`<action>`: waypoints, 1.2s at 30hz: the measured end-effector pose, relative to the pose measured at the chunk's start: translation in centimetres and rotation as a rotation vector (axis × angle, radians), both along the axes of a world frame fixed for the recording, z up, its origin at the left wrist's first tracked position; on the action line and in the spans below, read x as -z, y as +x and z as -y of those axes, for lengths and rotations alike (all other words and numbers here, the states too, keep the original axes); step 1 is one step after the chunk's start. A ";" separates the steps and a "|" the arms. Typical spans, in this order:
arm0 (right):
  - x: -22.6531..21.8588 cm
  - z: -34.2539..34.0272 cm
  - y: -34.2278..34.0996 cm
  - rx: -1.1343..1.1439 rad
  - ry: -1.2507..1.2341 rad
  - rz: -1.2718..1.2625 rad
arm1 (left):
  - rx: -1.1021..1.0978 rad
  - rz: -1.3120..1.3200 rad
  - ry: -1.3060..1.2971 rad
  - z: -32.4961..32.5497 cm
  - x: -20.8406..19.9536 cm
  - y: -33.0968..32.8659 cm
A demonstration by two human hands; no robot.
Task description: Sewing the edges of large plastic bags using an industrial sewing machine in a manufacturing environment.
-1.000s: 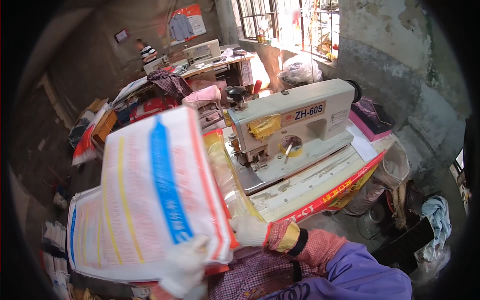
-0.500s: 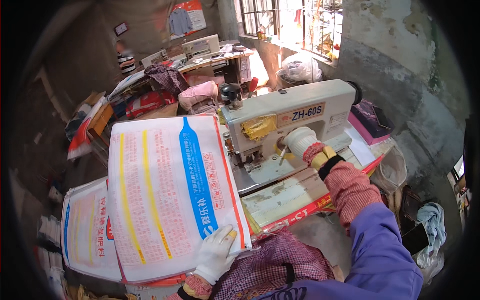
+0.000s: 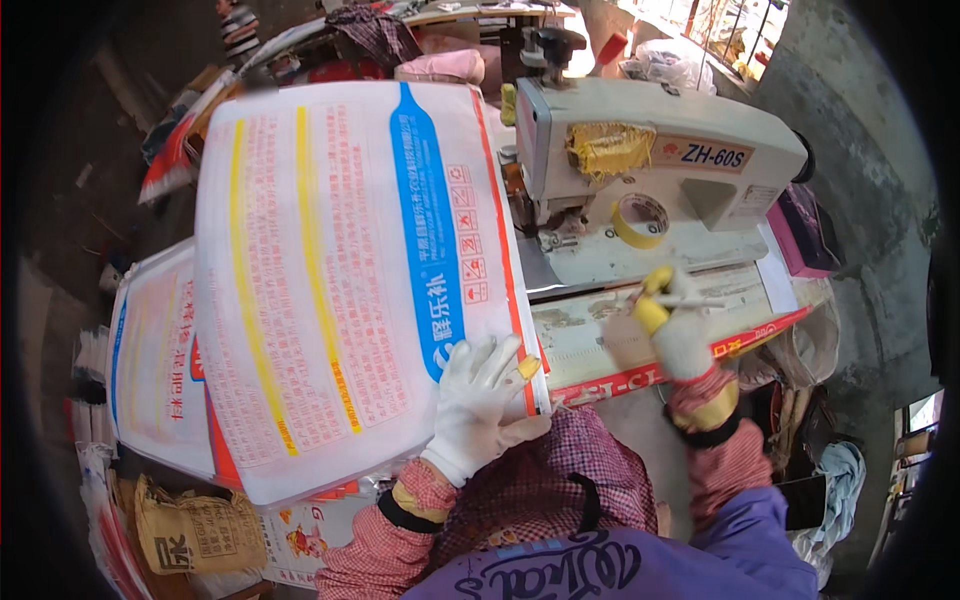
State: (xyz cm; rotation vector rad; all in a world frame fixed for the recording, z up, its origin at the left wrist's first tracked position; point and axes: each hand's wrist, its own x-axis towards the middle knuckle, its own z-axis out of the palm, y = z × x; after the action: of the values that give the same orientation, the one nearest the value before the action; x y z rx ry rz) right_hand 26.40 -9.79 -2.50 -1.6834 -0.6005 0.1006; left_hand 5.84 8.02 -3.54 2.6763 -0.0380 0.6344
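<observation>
A large white printed sack (image 3: 370, 290) with yellow stripes, a blue band and a red edge lies flat to the left of the sewing machine (image 3: 720, 120). My left hand (image 3: 478, 405), in a white glove, rests on its near right corner, fingers stretched out over the surface. Blurred by motion, my gloved right hand (image 3: 680, 338) is above the table edge in front of the machine. Its fingers, one wrapped in yellow, close on a thin white stick (image 3: 692, 302). On the machine bed is a yellow tape roll (image 3: 640, 220), just beyond that hand.
Another printed sack (image 3: 155, 350) lies partly beneath the first. At lower left stands a brown woven bag (image 3: 200, 530). A pink-sided box (image 3: 800, 230) is right of the machine. Behind are a cluttered table and a person in stripes (image 3: 238, 30).
My right hand has drawn back from the machine bed toward the table edge, uncovering the tape roll. My left hand stays at the sack's corner, its fingers more spread. The view has tilted down.
</observation>
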 end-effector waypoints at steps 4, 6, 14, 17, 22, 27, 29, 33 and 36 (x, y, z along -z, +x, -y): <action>4.8 0.4 -4.8 -0.187 0.323 -0.666 | -0.062 -0.078 0.113 1.2 0.8 1.3; 5.5 0.0 -5.8 -0.171 0.281 -0.569 | -0.116 -0.129 0.146 1.6 1.3 2.1; 5.2 -1.4 -7.2 -0.116 -0.481 0.039 | -0.179 -0.042 0.150 1.8 2.6 3.5; 5.5 -1.5 -7.6 -0.093 -0.400 0.207 | -0.147 -0.058 0.125 1.8 2.8 3.2; 5.3 -1.8 -7.8 -0.072 -0.458 0.367 | -0.128 0.011 0.074 1.7 3.2 3.1; 4.9 -2.1 -7.9 -0.111 -0.499 0.328 | -0.124 0.026 0.047 1.7 3.4 3.0; 5.0 -2.0 -7.9 -0.116 -0.486 0.318 | -0.126 0.021 0.040 1.7 3.4 2.9; 5.3 -2.0 -7.9 -0.099 -0.517 0.327 | -0.121 0.009 0.021 1.7 3.4 2.7; 5.1 -2.1 -7.9 -0.125 -0.526 0.383 | -0.121 -0.002 0.044 1.7 3.4 2.8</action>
State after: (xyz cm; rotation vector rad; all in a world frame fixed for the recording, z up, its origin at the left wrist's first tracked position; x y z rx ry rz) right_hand 18.54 -7.68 -7.63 -2.1954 -1.0335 0.0246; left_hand 8.63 6.34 -6.95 2.7376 0.1126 0.6746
